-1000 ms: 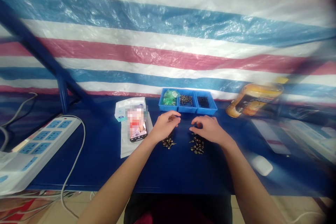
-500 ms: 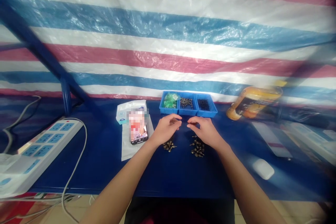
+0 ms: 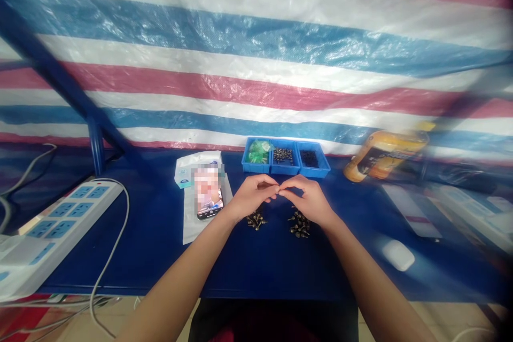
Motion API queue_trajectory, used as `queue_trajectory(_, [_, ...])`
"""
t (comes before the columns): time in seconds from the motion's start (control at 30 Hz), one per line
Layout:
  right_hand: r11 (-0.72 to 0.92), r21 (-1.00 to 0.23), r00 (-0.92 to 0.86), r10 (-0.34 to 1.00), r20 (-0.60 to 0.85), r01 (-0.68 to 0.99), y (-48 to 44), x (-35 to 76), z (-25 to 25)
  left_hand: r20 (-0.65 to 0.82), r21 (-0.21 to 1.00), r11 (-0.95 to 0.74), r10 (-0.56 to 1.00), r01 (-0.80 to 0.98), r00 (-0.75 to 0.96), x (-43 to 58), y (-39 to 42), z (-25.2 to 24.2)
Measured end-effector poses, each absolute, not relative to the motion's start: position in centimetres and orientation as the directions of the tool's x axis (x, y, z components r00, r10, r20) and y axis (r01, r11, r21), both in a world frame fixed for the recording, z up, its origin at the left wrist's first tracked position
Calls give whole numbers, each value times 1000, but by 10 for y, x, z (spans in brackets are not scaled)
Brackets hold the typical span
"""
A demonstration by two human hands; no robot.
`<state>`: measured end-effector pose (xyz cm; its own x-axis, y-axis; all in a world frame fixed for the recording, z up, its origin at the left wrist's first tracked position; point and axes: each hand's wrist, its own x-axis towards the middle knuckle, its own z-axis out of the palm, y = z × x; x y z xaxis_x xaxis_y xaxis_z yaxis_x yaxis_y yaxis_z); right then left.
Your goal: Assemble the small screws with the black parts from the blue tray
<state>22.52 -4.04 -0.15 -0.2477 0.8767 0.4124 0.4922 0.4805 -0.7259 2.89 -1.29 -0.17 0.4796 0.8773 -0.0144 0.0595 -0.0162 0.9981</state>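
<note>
- The left hand (image 3: 252, 197) and right hand (image 3: 306, 200) curl inward, their fingertips (image 3: 273, 188) meeting above the middle of the table. Neither is clenched; whether they pinch something tiny cannot be told.
- Just below the hands, a left heap of small metal fasteners (image 3: 255, 220) and a right heap of small metal fasteners (image 3: 299, 224) lie loose on the blue tabletop (image 3: 132, 262). They look light, stiff and apt to roll, best held by the shank between fingertips.
- At upper centre, a blue three-compartment plastic tray (image 3: 285, 172) holds green plastic packets (image 3: 258, 152), dark fasteners (image 3: 283, 156) and black small parts (image 3: 309, 158).
- Left of the hands, a smartphone (image 3: 208, 195) rests on a white paper packet (image 3: 191, 224).
- At lower left sits a white power strip (image 3: 68, 214); at lower right, a white computer mouse (image 3: 398, 255).
- At upper right stands a blurred amber jar (image 3: 385, 156), before a striped plastic tarpaulin (image 3: 256, 85).
</note>
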Motion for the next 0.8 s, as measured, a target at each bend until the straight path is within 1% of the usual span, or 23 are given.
queue_trajectory(0.13, [450, -756, -202, 892, 404, 475, -40, 226, -3, -10, 999, -11, 886, 42, 464, 28, -13, -1])
queue_trajectory(0.27, [436, -754, -227, 900, 373, 490, -40, 225, -3, -3, 999, -17, 887, 41, 462, 28, -12, -2])
queue_trajectory(0.4, [421, -783, -246, 907, 343, 459, -40, 225, 0, -28, 1000, 19, 895, 24, 446, 30, -13, 0])
queue_trajectory(0.53, [343, -802, -235, 937, 258, 489, -39, 228, 0, -60, 998, 54, 907, 28, 417, 32, -14, 5])
queue_trajectory(0.63, [238, -828, -156, 970, 184, 507, -36, 230, -5, -70, 997, 59, 921, 40, 384, 32, -13, 6])
queue_trajectory(0.73, [148, -911, -25, 988, 151, 384, -31, 232, -12, -83, 996, 74, 930, 38, 357, 31, -10, 3])
queue_trajectory(0.8, [116, -936, 34, 990, 135, 333, -29, 234, -14, -85, 996, 79, 936, 32, 343, 31, -9, 2])
